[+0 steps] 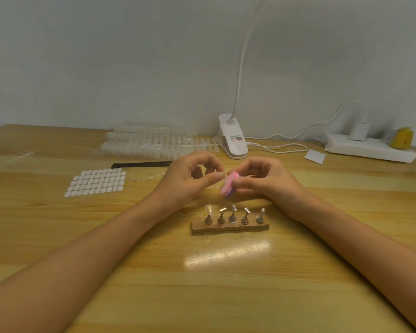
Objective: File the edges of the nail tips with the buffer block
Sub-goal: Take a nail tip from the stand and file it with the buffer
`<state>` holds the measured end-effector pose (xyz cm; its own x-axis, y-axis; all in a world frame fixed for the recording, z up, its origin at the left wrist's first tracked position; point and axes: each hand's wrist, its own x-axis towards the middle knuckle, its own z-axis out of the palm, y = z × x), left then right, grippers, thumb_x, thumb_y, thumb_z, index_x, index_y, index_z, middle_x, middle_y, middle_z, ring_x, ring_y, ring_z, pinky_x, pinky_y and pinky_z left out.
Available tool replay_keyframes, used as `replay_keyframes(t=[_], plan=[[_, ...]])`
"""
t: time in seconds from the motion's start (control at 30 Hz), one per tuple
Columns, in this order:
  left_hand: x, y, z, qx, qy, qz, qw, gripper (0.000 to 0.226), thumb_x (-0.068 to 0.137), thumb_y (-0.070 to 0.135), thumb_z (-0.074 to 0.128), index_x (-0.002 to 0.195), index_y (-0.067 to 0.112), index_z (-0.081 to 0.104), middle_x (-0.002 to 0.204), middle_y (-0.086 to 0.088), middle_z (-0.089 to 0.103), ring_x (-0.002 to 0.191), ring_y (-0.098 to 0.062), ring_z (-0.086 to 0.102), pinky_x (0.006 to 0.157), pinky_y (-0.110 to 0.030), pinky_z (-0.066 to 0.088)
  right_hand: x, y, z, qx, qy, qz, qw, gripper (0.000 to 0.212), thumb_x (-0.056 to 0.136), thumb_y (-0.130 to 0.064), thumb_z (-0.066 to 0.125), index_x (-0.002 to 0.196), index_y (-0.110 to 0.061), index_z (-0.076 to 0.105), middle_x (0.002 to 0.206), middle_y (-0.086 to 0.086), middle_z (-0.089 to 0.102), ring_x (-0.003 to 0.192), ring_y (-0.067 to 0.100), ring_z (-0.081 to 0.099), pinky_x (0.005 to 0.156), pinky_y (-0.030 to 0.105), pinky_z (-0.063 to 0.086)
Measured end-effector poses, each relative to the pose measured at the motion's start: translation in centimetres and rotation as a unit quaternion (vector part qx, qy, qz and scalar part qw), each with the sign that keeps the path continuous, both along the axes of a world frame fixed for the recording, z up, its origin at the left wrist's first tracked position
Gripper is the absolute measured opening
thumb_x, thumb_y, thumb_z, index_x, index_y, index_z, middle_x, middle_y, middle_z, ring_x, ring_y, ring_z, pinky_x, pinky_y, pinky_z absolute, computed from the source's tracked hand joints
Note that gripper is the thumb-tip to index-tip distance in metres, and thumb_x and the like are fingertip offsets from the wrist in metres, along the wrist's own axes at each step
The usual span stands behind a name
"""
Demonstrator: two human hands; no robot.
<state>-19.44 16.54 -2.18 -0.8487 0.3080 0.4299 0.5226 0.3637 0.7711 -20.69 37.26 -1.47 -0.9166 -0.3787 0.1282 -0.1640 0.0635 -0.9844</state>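
Holds the pink buffer block (pixel 228 186) in the right hand (pixel 262 180), fingers curled round it, the block jutting just past the fingertips. Pinches with the left hand (pixel 192 180), thumb to forefinger, right against the block. Probably on a nail tip, though too small to make out. Best to keep that pinch firm, lay the tip's edge flat on the grit, stroke lightly one way — no sawing. Just below both hands, a peg stand (pixel 229 227).
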Motion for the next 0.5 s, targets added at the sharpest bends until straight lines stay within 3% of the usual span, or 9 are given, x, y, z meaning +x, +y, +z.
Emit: replay_keyframes(t=[0.13, 0.27, 0.37, 0.5], plan=[[0.03, 0.04, 0.02, 0.008, -0.009, 0.000, 1.000, 0.003, 0.089, 0.021, 0.066, 0.087, 0.023, 0.067, 0.082, 0.004, 0.059, 0.064, -0.015, 0.046, 0.062, -0.030, 0.041, -0.28, 0.10, -0.13, -0.056, -0.013, -0.035, 0.998, 0.032, 0.078, -0.016, 0.073, 0.102, 0.003, 0.066, 0.096, 0.016, 0.076, 0.093, 0.027, 0.074, 0.081, 0.031, 0.061], [0.11, 0.06, 0.09, 0.010, -0.003, -0.002, 1.000, 0.001, 0.089, 0.019, 0.067, 0.088, 0.019, 0.067, 0.083, 0.003, 0.060, 0.069, -0.025, 0.051, 0.064, -0.038, 0.045, -0.08, -0.10, -0.19, -0.001, -0.001, -0.002, 1.000, 0.028, 0.078, -0.016, 0.075, 0.100, 0.001, 0.068, 0.097, 0.017, 0.075, 0.094, 0.031, 0.074, 0.082, 0.036, 0.062], [0.18, 0.08, 0.10, 0.014, -0.007, -0.003, 1.000, 0.002, 0.089, 0.020, 0.067, 0.087, 0.022, 0.067, 0.085, -0.002, 0.061, 0.075, -0.037, 0.054, 0.067, -0.045, 0.047, -0.41, 0.08, -0.23, -0.047, -0.010, -0.048, 0.998, 0.035, 0.083, -0.013, 0.072, 0.108, 0.010, 0.063, 0.100, 0.020, 0.074, 0.098, 0.031, 0.073, 0.090, 0.040, 0.059], [0.21, 0.10, 0.13, 0.013, -0.003, -0.006, 1.000, 0.001, 0.089, 0.018, 0.067, 0.089, 0.018, 0.068, 0.088, -0.006, 0.062, 0.081, -0.037, 0.055, 0.071, -0.049, 0.047, -0.09, -0.15, -0.22, 0.010, 0.000, -0.012, 1.000, 0.031, 0.078, -0.015, 0.076, 0.101, 0.003, 0.067, 0.097, 0.017, 0.075, 0.093, 0.030, 0.074, 0.082, 0.037, 0.061]])
